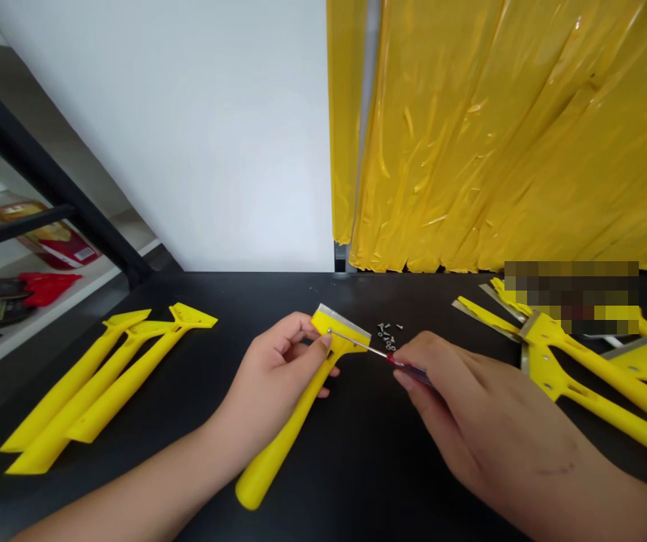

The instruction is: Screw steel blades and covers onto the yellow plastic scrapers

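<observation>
My left hand [270, 369] closed around yellow plastic scraper [294, 429], resting above black bench [357, 482]; my right hand [459, 399] pinching red-handled screwdriver [396, 360], tip at scraper head. Loose screws [386, 335] just beyond; spare scrapers [91, 384] left, another batch [594, 369] right; yellow plastic sheeting [504, 135] behind

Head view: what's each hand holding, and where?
Left hand: a yellow scraper, by its upper handle below the blade. Right hand: a screwdriver, by its handle.
</observation>
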Action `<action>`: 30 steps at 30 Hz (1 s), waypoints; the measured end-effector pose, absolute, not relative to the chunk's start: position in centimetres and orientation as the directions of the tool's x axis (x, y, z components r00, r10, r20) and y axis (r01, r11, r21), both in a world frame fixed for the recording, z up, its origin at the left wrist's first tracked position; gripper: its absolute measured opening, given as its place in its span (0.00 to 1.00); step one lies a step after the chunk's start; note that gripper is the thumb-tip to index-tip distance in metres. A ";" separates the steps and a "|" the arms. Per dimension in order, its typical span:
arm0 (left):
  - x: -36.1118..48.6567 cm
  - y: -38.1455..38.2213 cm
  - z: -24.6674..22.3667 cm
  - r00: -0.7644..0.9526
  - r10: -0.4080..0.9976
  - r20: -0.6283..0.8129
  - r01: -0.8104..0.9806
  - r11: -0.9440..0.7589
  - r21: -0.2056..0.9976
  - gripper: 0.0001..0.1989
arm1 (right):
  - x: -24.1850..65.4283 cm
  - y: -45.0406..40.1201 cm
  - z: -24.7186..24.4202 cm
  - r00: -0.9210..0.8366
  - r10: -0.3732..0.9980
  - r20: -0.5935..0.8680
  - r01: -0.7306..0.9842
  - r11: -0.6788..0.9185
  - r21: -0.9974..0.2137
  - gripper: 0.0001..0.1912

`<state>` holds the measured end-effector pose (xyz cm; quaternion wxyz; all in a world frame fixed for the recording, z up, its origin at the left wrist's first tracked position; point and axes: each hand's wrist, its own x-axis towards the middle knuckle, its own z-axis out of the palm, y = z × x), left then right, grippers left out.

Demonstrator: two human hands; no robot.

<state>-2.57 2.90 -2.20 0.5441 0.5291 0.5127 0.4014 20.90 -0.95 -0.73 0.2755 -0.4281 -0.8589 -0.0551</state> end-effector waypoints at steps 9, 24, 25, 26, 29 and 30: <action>-2.4 2.3 -2.3 0.153 0.983 -0.101 0.104 0.085 0.991 0.14 | 20.7 -0.6 -0.7 -0.387 0.693 0.609 0.819 0.561 -0.118 0.03; -2.3 2.4 -2.0 0.121 0.990 -0.071 0.116 0.057 0.992 0.14 | 20.8 -1.1 -1.0 -0.370 0.779 0.506 0.808 0.539 -0.238 0.05; -2.3 2.4 -2.0 0.118 0.991 -0.069 0.114 0.055 0.992 0.14 | 20.8 -1.1 -0.9 -0.366 0.782 0.505 0.805 0.538 -0.251 0.05; -2.3 2.4 -2.0 0.117 0.991 -0.064 0.115 0.051 0.992 0.14 | 20.8 -1.1 -0.9 -0.362 0.783 0.506 0.800 0.539 -0.263 0.05; -2.3 2.4 -1.9 0.119 0.992 -0.046 0.135 0.029 0.990 0.14 | 20.7 -1.1 -0.9 -0.374 0.792 0.482 0.782 0.549 -0.295 0.04; -2.3 2.4 -1.9 0.121 0.992 -0.041 0.142 0.024 0.990 0.14 | 20.7 -1.2 -1.0 -0.373 0.798 0.474 0.778 0.547 -0.309 0.04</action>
